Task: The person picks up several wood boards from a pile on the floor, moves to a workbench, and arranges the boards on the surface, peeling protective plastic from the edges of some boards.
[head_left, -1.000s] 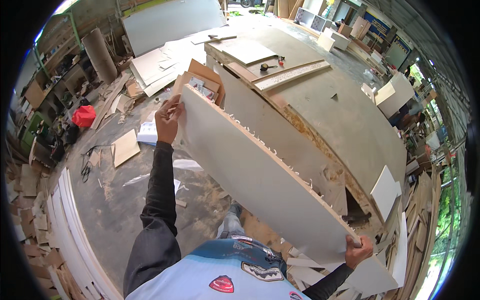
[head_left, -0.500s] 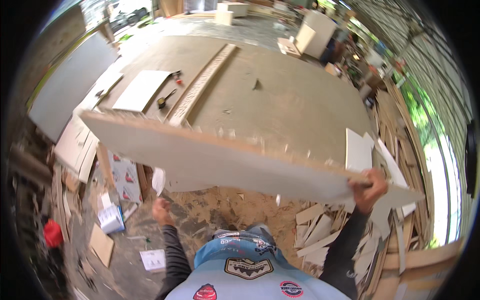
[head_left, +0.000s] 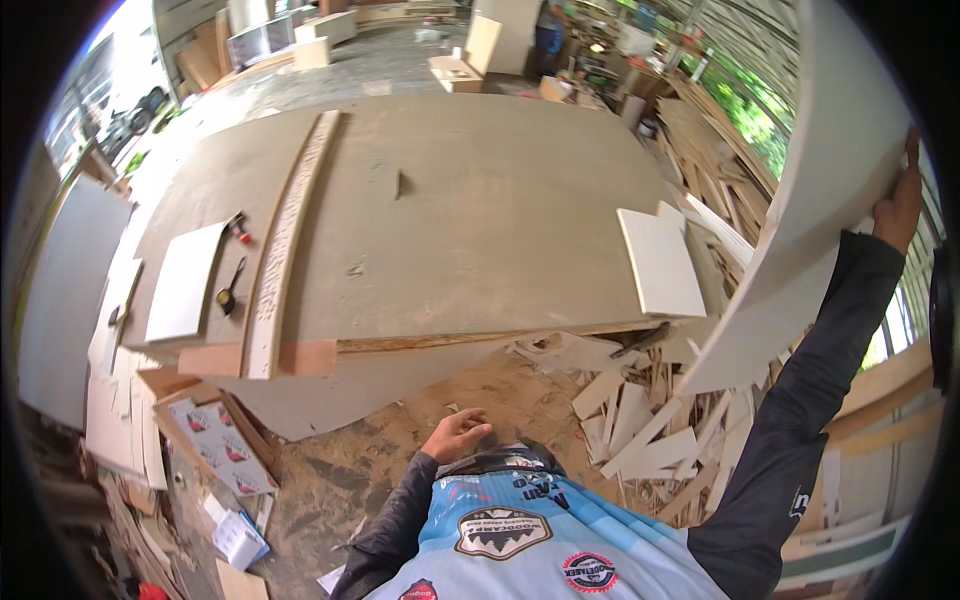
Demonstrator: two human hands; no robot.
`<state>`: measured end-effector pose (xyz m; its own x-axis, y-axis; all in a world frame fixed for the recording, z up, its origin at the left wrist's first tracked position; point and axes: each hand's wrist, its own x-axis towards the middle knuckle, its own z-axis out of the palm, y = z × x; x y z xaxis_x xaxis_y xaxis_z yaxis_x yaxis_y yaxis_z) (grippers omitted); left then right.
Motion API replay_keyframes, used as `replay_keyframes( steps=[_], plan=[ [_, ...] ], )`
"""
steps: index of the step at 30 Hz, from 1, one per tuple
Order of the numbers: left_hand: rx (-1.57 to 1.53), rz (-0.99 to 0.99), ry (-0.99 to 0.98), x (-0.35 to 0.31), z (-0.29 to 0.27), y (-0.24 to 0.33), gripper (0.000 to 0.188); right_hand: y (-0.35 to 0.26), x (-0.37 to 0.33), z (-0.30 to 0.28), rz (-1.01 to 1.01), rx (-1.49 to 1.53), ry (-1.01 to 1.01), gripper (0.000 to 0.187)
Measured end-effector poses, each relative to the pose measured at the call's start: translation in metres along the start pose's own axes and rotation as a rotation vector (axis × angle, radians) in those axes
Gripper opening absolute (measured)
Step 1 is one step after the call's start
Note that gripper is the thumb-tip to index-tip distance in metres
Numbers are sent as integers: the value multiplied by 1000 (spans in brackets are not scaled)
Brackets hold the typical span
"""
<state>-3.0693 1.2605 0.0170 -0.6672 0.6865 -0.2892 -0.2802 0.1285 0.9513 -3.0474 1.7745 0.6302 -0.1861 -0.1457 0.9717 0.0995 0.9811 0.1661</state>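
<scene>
1. The right hand (head_left: 900, 205) is raised at the far right, and its fingers are clamped on the outer edge of a long white panel (head_left: 800, 220); the fingertips are partly lost in shadow.
2. The white panel stands steeply on the right side of the view, its top running past the upper edge and its lower end above a heap of wood offcuts (head_left: 640, 430). Whether that end touches anything cannot be told.
3. The left hand (head_left: 458, 433) is in front of the person's light blue shirt (head_left: 580, 520), holding nothing, with its fingers loosely curled and close together.
4. A broad grey-brown desk (head_left: 500, 230) spreads ahead of the person, its near edge beyond the left hand.
5. On the desk's left part lies a long pale strip (head_left: 290, 245) with a mottled upper face, its near end reaching past the desk's edge.
6. Just left of the strip are a black-and-yellow tape measure (head_left: 228, 297) and a small black tool with a red part (head_left: 239, 229); beside them lies a small white board (head_left: 187, 280).
7. A white rectangular piece (head_left: 660, 262) lies at the desk's right end, near the white panel.
8. On the floor (head_left: 340, 490) at the near left, an open cardboard box (head_left: 262, 448) sits beside the desk, with a white-and-blue booklet (head_left: 240, 540) near it.
</scene>
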Motion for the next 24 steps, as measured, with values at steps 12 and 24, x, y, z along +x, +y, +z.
replay_keyframes(
  steps=[12,24],
  plan=[
    [74,424,202,118,84,34,87,156,-111,-26,568,-130,-41,64],
    [-316,745,1082,47,-99,74,71,155,-440,108,1581,897,229,49]
  ],
)
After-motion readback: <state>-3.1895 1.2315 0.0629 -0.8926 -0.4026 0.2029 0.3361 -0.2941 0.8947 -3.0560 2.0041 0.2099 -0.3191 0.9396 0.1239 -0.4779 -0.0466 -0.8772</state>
